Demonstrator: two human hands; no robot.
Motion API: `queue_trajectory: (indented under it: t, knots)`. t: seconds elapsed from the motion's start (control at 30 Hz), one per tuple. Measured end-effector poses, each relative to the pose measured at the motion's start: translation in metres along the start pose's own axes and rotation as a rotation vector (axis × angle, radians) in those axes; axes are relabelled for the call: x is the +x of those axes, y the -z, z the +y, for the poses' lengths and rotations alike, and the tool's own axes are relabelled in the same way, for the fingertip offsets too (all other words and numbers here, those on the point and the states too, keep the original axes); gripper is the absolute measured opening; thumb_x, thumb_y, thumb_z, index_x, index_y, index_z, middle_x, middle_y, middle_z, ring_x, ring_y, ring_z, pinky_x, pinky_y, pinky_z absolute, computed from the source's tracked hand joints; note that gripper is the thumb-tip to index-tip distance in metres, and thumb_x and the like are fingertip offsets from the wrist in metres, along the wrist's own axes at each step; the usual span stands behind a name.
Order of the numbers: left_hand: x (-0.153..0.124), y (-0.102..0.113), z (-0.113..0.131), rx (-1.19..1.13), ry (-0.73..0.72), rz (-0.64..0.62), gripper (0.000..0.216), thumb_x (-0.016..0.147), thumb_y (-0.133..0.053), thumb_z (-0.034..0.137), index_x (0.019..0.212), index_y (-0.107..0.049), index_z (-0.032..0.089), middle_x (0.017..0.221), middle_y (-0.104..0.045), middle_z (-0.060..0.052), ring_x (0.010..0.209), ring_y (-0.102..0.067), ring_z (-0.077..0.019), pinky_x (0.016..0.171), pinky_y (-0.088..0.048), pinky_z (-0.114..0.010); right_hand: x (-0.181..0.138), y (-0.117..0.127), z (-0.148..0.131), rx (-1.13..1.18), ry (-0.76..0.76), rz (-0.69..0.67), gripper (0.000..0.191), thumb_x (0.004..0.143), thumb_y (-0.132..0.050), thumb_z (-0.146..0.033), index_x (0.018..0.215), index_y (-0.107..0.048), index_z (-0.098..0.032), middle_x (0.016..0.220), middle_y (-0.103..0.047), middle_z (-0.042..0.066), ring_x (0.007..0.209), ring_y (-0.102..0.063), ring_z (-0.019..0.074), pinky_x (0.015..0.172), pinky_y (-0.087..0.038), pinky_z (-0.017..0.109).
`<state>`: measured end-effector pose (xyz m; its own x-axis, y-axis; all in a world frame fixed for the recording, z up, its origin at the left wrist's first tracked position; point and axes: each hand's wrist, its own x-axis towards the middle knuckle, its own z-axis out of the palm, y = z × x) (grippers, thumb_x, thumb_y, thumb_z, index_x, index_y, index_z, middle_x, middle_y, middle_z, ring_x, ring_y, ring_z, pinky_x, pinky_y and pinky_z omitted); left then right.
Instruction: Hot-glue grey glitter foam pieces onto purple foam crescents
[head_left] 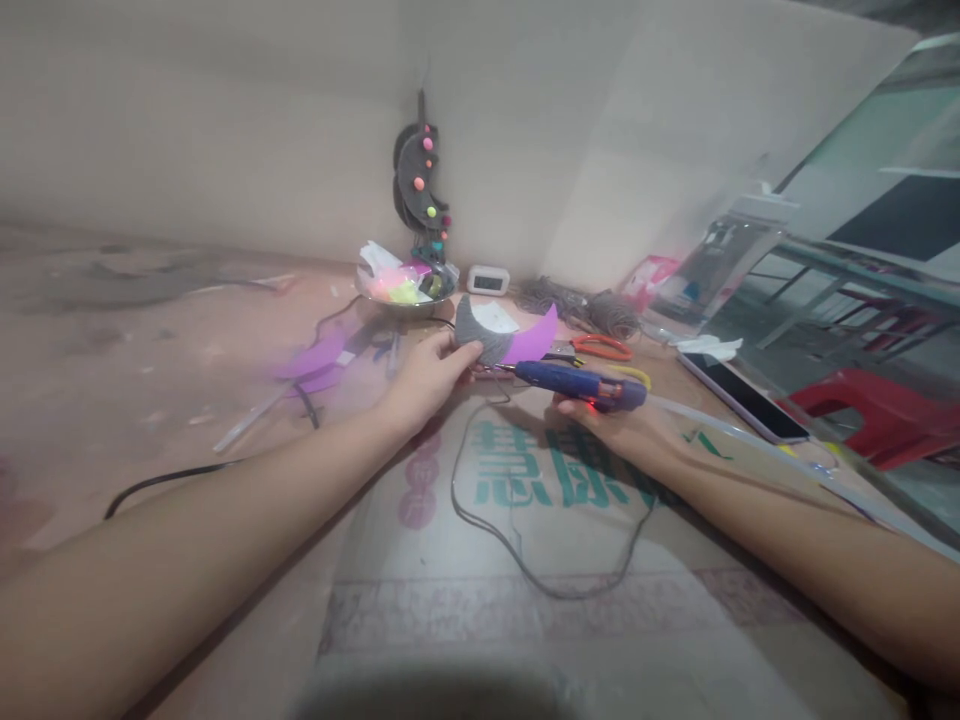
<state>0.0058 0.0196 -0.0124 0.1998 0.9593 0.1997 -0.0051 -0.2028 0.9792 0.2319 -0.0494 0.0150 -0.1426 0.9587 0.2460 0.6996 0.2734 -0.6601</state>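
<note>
My left hand (439, 372) pinches a crescent-shaped piece (531, 338), part bare purple and part wrapped in grey yarn (480, 335). In my right hand (600, 415) is a blue glue gun (577, 382) with a red light glowing on it. Its nozzle points left, close to the lower edge of the crescent; whether they touch I cannot tell. A glue stick (697, 412) seems to trail from the back of the gun. From the crescent a loose strand of grey yarn (517, 560) loops down over the printed cardboard (420, 620).
Behind the crescent stand a metal bowl (405, 305) of colourful scraps, a small digital clock (488, 280) and grey yarn (600, 310). Orange-handled scissors (602, 347), a phone (742, 395) and a large clear bottle (724, 260) lie rightward. Purple pieces (319, 362) lie left. A decorated crescent (421, 180) hangs against the wall.
</note>
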Motion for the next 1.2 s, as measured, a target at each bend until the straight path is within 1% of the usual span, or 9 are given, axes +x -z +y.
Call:
queue_trajectory:
  t: [0.1,0.23,0.33,0.47,0.67,0.77,1.0,1.13,1.2]
  knots:
    - [0.001,0.000,-0.001,0.007,-0.001,0.003,0.022,0.077,-0.061,0.037,0.071,-0.056,0.016,0.064,-0.058,0.000,0.055,-0.050,-0.0104,0.055,-0.037,-0.024,0.000,-0.001,-0.001,-0.017,-0.003,0.041,0.019,0.075,-0.064,-0.043,0.080,-0.063,-0.025,0.073,-0.067,0.003,0.070,-0.063,0.0237,0.061,-0.051,0.035]
    - [0.001,0.001,0.000,0.037,0.003,0.012,0.023,0.076,-0.061,0.038,0.070,-0.056,0.016,0.062,-0.057,0.001,0.055,-0.049,-0.0106,0.055,-0.037,-0.024,0.001,0.000,0.000,-0.042,-0.006,0.078,0.020,0.074,-0.065,-0.045,0.080,-0.064,-0.026,0.069,-0.066,0.003,0.068,-0.063,0.0250,0.057,-0.050,0.036]
    - [0.001,0.001,0.000,0.050,0.003,0.009,0.022,0.076,-0.061,0.037,0.071,-0.057,0.016,0.061,-0.056,0.001,0.054,-0.049,-0.0107,0.055,-0.036,-0.024,0.002,0.001,0.000,-0.075,-0.033,0.075,0.021,0.074,-0.064,-0.046,0.078,-0.064,-0.026,0.067,-0.064,0.002,0.067,-0.062,0.0242,0.058,-0.051,0.035]
    - [0.001,0.001,0.000,0.059,0.004,0.001,0.022,0.076,-0.061,0.038,0.074,-0.058,0.016,0.060,-0.056,0.001,0.053,-0.048,-0.0106,0.054,-0.036,-0.024,0.003,0.000,-0.001,-0.093,-0.028,0.071,0.021,0.075,-0.064,-0.045,0.070,-0.062,-0.024,0.065,-0.063,0.002,0.068,-0.062,0.0231,0.060,-0.051,0.034]
    - [0.002,0.002,-0.004,0.065,-0.015,-0.014,0.022,0.076,-0.060,0.038,0.075,-0.059,0.016,0.057,-0.055,0.002,0.051,-0.046,-0.0103,0.052,-0.034,-0.024,0.001,-0.001,-0.003,-0.168,-0.140,0.103,0.025,0.073,-0.066,-0.045,0.066,-0.059,-0.022,0.061,-0.062,0.003,0.062,-0.059,0.0218,0.058,-0.049,0.033]
    - [0.003,0.002,-0.004,0.065,-0.015,-0.012,0.021,0.076,-0.061,0.037,0.074,-0.059,0.016,0.057,-0.055,0.002,0.050,-0.046,-0.0103,0.052,-0.034,-0.024,0.001,-0.001,0.001,-0.172,-0.167,0.088,0.026,0.073,-0.066,-0.045,0.067,-0.060,-0.021,0.064,-0.064,0.004,0.061,-0.059,0.0211,0.057,-0.049,0.032]
    - [0.002,0.000,0.000,0.029,0.018,-0.034,0.021,0.075,-0.061,0.035,0.073,-0.057,0.015,0.057,-0.055,0.002,0.050,-0.046,-0.0094,0.053,-0.034,-0.024,0.002,-0.002,0.009,-0.141,-0.078,0.076,0.025,0.075,-0.064,-0.045,0.077,-0.062,-0.021,0.070,-0.065,0.003,0.064,-0.059,0.0184,0.058,-0.049,0.029]
    - [0.001,0.000,0.001,0.020,0.013,-0.029,0.020,0.075,-0.060,0.035,0.073,-0.056,0.016,0.057,-0.054,0.003,0.050,-0.046,-0.0092,0.054,-0.035,-0.024,0.001,-0.003,0.005,-0.113,-0.113,0.083,0.028,0.075,-0.064,-0.045,0.084,-0.064,-0.019,0.075,-0.066,0.002,0.066,-0.060,0.0176,0.059,-0.050,0.028]
    - [0.002,0.000,-0.001,0.020,0.013,-0.026,0.021,0.075,-0.060,0.036,0.074,-0.056,0.016,0.057,-0.055,0.003,0.050,-0.046,-0.0093,0.054,-0.035,-0.024,0.000,-0.003,0.003,-0.099,-0.129,0.090,0.026,0.075,-0.065,-0.044,0.084,-0.065,-0.019,0.076,-0.067,0.002,0.068,-0.060,0.0178,0.061,-0.050,0.029]
